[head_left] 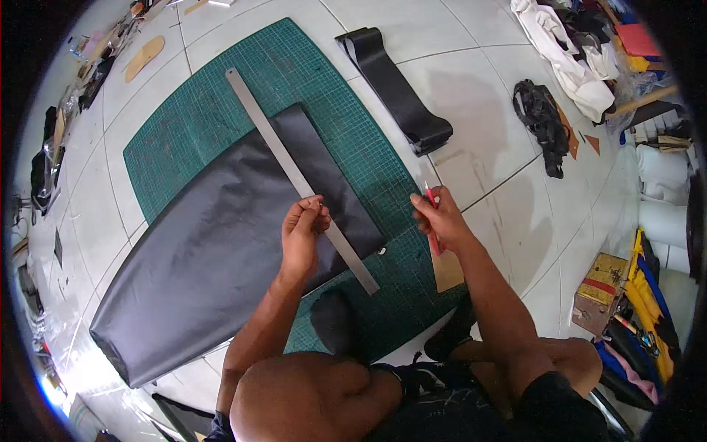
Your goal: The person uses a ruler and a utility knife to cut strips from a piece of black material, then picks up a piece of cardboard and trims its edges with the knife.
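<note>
A long metal ruler [271, 136] lies diagonally across a large sheet of black material [213, 228], its upper end over the green cutting mat [199, 110]. My left hand [303, 230] is closed in a pinch above the ruler's lower half; whatever its fingertips hold is too small to make out. To the right, my right hand [442, 219] is closed around a red pen-like tool [432, 197] whose thin tip points up. Below this hand a tan piece [447, 274] lies at the mat's right edge.
A folded black strip [394, 88] lies on the tiled floor beyond the mat. Crumpled black material [541, 121] is farther right. A box [600, 291] and colourful fabrics stand at the right. My foot [335, 320] rests on the mat's near part. Assorted items line the left side.
</note>
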Motion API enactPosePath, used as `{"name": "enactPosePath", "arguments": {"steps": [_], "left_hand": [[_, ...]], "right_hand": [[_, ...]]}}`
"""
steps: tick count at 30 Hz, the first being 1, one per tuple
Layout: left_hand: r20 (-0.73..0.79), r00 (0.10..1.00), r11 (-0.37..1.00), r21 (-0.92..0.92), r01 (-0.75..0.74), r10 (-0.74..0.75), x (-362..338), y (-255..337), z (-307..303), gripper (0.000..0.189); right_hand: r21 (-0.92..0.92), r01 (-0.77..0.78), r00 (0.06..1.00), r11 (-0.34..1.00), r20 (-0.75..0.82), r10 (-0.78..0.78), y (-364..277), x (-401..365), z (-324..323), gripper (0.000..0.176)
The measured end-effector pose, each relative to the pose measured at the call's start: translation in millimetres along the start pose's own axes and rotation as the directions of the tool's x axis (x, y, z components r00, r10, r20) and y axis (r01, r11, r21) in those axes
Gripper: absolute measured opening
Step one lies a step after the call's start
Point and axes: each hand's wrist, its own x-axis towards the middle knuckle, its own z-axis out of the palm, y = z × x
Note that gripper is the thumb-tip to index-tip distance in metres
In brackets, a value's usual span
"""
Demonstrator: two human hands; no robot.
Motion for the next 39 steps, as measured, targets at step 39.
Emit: {"name": "enactPosePath", "arguments": {"steps": [39], "left_hand": [[0.39, 0.904, 0.811, 0.578, -0.094, -0.173, -52.2, -40.6, 61.4, 0.021]], "right_hand": [[-0.847, 0.362, 0.932, 0.39, 0.329, -0.15, -11.6, 57.0, -7.7, 0.05]]}}
